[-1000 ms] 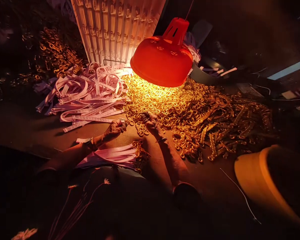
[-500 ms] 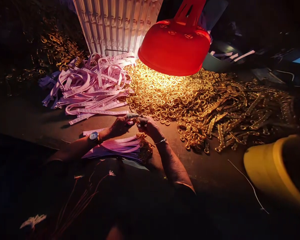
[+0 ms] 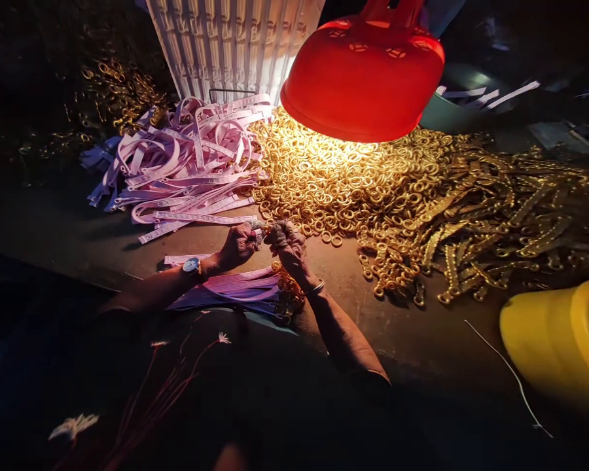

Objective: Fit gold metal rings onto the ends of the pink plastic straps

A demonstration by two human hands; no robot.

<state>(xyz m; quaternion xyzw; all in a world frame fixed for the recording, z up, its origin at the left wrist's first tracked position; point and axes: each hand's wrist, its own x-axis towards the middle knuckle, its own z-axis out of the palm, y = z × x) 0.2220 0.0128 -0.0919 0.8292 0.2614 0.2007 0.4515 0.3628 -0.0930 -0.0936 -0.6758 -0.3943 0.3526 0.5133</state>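
Observation:
My left hand (image 3: 240, 246), with a watch on its wrist, is closed on a pink strap (image 3: 189, 260) whose pale end pokes out between the fingers. Close beside it, my right hand (image 3: 289, 247) has its fingers pinched together, a bracelet on the wrist. A small gold metal piece (image 3: 267, 228) shows between the two hands' fingertips; its exact shape is hidden. Just below the hands lies a bundle of pink straps (image 3: 240, 290) with gold fittings (image 3: 288, 288) at their right ends. Behind them spreads a heap of gold rings (image 3: 319, 190).
A tangled pile of pink straps (image 3: 191, 157) lies at the back left. Over the rings hangs a red lamp (image 3: 363, 78). Gold metal strips (image 3: 500, 222) cover the right side, near a yellow bucket (image 3: 544, 327). A corrugated panel (image 3: 235, 46) stands behind.
The right hand's fingers have curled in more tightly, and its wrist has turned. The left fingers have drawn in too. The whole view has shifted slightly, with the lamp appearing larger and farther right.

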